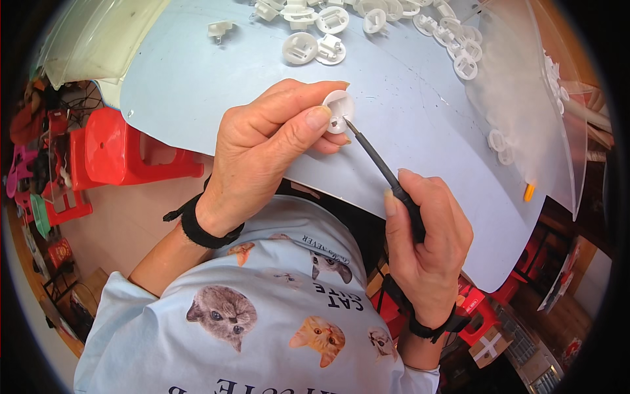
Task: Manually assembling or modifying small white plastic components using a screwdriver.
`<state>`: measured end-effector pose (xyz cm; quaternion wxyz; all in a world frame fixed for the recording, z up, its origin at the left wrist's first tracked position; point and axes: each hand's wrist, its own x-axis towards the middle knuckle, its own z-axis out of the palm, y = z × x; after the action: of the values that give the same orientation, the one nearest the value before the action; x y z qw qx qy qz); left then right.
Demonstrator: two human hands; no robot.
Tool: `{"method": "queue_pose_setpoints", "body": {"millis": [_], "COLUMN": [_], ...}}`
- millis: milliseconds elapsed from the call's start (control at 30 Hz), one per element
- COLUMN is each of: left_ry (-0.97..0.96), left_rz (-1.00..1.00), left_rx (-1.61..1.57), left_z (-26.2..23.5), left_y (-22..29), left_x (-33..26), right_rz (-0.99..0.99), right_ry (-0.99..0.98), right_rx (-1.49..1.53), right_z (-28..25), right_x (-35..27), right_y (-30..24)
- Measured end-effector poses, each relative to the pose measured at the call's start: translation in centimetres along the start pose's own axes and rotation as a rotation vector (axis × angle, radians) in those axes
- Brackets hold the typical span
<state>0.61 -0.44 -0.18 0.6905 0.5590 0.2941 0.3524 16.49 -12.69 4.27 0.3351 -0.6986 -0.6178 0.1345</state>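
Note:
My left hand (269, 131) pinches a round white plastic part (340, 105) between thumb and fingers, its recessed face turned toward me. In my right hand (430, 243) is a thin black tool (374, 154) with a dark grip, like a slim screwdriver or a soldering iron; which one, I cannot tell. Its pointed tip meets the lower part of the white piece, beside a small hole. Both hands are above the near part of the pale blue table (216, 85).
Many similar white parts (300, 48) lie at the table's far side, and a string of them (466, 65) runs to the right. A clear plastic sheet (525, 125) stands at the right, with an orange piece (529, 192) near it. Red stools (115, 148) stand at left.

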Motion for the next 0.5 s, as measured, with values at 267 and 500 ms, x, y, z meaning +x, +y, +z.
{"method": "queue_pose_setpoints", "body": {"millis": [267, 500], "left_ry": [-0.009, -0.015], "left_rz": [0.009, -0.007], "left_rx": [0.012, -0.017], "left_z": [-0.2, -0.3], "left_y": [-0.1, 0.1], "left_x": [0.0, -0.2], "right_rz": [-0.005, -0.038], "right_ry": [-0.008, -0.049], "right_rx": [-0.008, -0.135], "right_z": [0.2, 0.2], "right_x": [0.0, 0.0], "right_y": [-0.3, -1.1]}}
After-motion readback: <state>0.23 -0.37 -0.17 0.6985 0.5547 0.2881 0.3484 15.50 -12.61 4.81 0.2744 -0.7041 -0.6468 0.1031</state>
